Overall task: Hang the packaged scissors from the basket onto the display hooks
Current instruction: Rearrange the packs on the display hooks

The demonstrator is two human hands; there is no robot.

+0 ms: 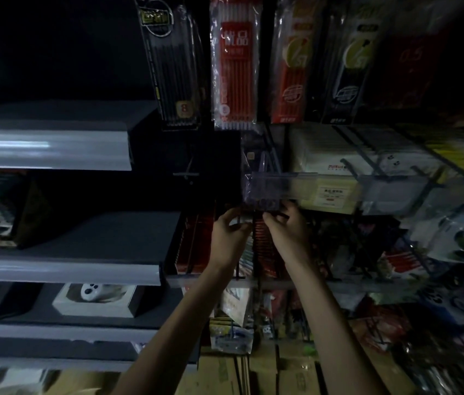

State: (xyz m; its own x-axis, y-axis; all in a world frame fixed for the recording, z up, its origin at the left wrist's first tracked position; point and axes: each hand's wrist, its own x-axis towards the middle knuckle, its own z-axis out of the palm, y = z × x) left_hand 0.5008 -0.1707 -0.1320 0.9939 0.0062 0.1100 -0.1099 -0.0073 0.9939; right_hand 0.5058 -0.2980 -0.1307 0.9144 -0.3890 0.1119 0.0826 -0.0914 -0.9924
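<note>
In the head view, the packaged scissors (262, 191) are held up against the dim rack. The right hand (286, 228) pinches the pack's lower edge. The left hand (229, 230) curls just beside its lower corner, and its grip is unclear. The clear pack looks light, thin, slick and floppy, so 2 hands on the edges seem best for guiding its top.
</note>
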